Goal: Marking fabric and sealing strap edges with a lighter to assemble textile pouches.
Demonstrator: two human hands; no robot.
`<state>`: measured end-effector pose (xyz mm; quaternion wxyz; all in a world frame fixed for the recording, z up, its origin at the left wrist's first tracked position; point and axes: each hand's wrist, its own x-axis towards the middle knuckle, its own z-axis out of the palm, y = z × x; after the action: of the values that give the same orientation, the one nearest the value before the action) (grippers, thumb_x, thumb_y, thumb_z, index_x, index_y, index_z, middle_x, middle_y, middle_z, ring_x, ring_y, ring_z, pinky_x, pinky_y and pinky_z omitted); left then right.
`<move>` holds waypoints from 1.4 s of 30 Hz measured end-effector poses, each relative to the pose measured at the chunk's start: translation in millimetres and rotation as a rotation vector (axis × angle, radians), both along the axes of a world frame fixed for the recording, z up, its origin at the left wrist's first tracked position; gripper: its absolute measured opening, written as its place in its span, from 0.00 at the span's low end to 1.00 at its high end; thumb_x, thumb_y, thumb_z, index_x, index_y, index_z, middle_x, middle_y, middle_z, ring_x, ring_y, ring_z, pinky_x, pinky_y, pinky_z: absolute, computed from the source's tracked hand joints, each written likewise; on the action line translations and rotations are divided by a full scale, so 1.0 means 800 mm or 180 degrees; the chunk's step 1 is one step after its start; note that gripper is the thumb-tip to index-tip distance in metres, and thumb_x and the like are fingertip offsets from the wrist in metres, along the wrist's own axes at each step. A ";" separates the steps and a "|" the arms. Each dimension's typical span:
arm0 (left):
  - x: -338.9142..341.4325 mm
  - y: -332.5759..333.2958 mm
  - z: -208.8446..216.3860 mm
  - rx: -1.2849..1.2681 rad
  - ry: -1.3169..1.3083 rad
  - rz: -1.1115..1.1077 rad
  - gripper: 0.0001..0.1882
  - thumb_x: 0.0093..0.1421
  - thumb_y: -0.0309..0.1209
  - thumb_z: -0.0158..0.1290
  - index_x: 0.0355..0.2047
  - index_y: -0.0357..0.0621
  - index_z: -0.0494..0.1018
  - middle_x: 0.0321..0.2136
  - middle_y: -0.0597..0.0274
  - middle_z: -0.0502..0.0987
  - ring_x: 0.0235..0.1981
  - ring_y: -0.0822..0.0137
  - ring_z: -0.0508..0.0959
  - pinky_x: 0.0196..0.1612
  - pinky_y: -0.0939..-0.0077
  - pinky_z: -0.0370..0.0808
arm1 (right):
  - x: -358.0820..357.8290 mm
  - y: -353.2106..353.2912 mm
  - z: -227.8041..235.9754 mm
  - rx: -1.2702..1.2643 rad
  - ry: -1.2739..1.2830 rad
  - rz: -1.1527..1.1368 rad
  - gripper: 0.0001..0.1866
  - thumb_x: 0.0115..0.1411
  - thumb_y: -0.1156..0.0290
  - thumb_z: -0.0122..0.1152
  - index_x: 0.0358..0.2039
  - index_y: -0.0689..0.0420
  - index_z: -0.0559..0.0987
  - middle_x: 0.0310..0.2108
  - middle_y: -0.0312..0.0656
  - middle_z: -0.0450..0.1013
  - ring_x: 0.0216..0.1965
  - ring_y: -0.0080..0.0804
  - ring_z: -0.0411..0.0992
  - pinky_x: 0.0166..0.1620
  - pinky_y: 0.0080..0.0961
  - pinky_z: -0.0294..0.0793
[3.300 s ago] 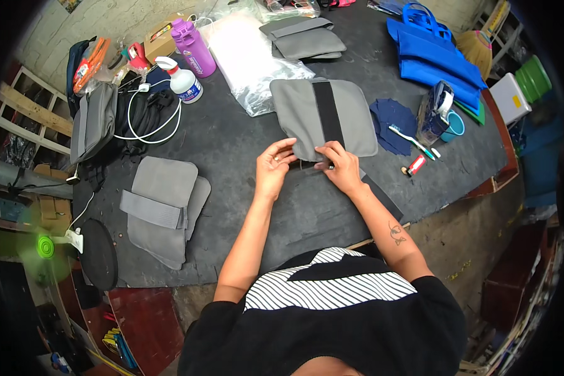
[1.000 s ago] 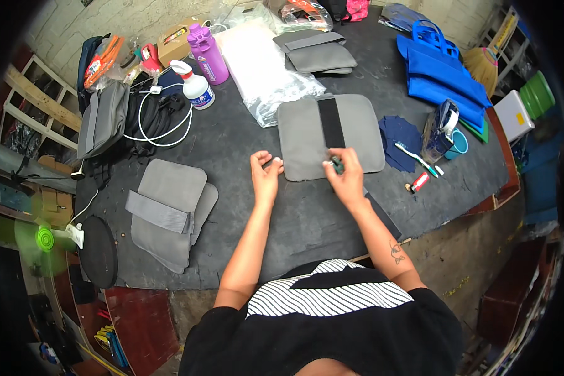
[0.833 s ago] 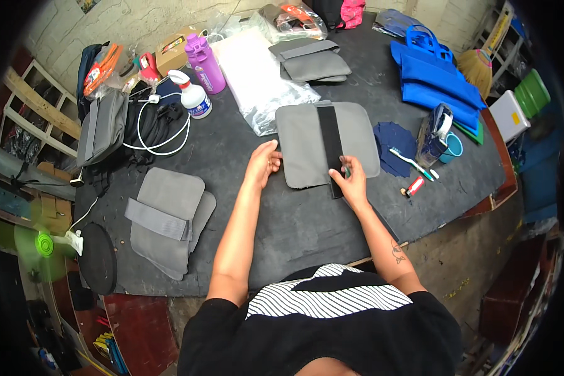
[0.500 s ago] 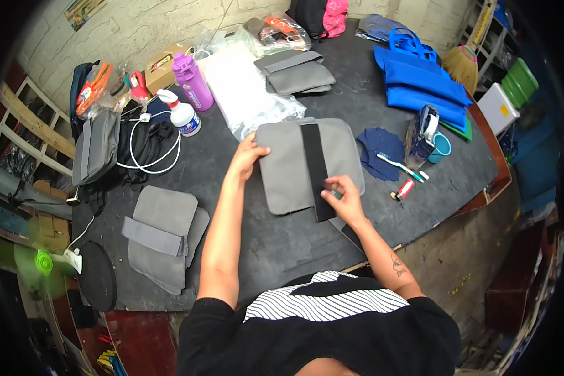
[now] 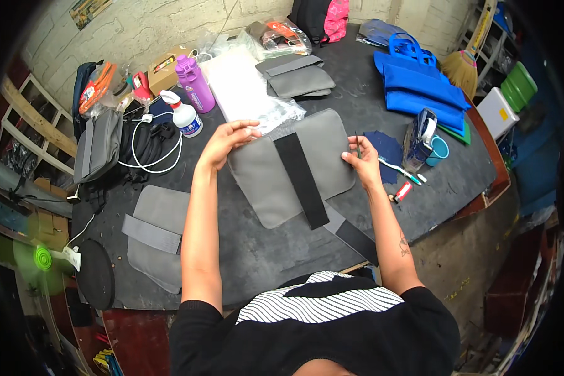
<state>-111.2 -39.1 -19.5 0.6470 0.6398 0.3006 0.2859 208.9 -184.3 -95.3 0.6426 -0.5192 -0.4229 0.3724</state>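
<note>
A grey, rounded-corner fabric panel (image 5: 329, 156) lies turned at a slant before me, slightly raised at its far side. A broad black strip (image 5: 301, 178) runs across it from the far edge past the near edge. My left hand (image 5: 224, 143) grips its upper left corner, fingers over the edge. At the right edge my right hand (image 5: 365, 164) pinches the panel between thumb and fingers. A small dark, slim object (image 5: 358, 145) also shows between those fingers; its kind is unclear. Below the panel, a grey-and-black strap (image 5: 352, 237) reaches toward the table's near edge.
Another grey panel with a band (image 5: 153, 233) lies at left, and folded grey pieces (image 5: 301, 78) at the back. A spray bottle (image 5: 185, 117), purple bottle (image 5: 196, 86) and white cable (image 5: 133, 143) stand or lie back left. At right are a toothbrush (image 5: 400, 168), blue cup (image 5: 440, 149) and blue bags (image 5: 420, 84).
The panel has turned, its black strip now slanting more, and more of the strap below shows. My right hand has moved from the strip's near end up to the panel's right edge.
</note>
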 end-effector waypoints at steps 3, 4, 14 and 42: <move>0.014 0.007 0.024 0.0073 0.0288 -0.0097 0.19 0.55 0.30 0.56 0.47 0.38 0.72 0.37 0.64 0.78 0.36 0.78 0.75 0.41 0.85 0.70 | -0.005 -0.005 0.000 -0.0061 -0.0011 -0.0053 0.22 0.45 0.84 0.64 0.42 0.59 0.72 0.34 0.32 0.68 0.36 0.17 0.67 0.40 0.15 0.68; 0.018 0.010 0.024 0.0305 0.0461 -0.0154 0.18 0.53 0.29 0.57 0.44 0.37 0.74 0.34 0.64 0.79 0.33 0.77 0.75 0.38 0.84 0.70 | -0.007 -0.006 0.000 -0.0058 0.0006 -0.0084 0.22 0.45 0.84 0.63 0.43 0.59 0.72 0.34 0.31 0.68 0.36 0.16 0.67 0.40 0.14 0.68; 0.077 -0.008 0.003 0.1481 0.0864 0.0466 0.05 0.57 0.23 0.52 0.25 0.34 0.72 0.23 0.67 0.75 0.28 0.78 0.73 0.34 0.83 0.70 | -0.082 -0.007 0.064 0.0556 -0.2398 -0.0768 0.15 0.56 0.68 0.60 0.41 0.61 0.71 0.35 0.46 0.71 0.37 0.36 0.71 0.42 0.28 0.70; 0.088 -0.014 0.016 0.1153 0.0284 -0.0098 0.11 0.66 0.34 0.44 0.28 0.42 0.66 0.34 0.65 0.77 0.27 0.81 0.68 0.33 0.84 0.68 | -0.114 0.008 0.110 0.0760 -0.3178 -0.0812 0.15 0.50 0.71 0.63 0.37 0.57 0.70 0.32 0.44 0.69 0.32 0.46 0.72 0.33 0.35 0.72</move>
<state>-41.1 -50.1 -6.6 0.5116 0.7623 0.2629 0.2968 117.8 -177.7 -7.5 0.4577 -0.6039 -0.6504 -0.0522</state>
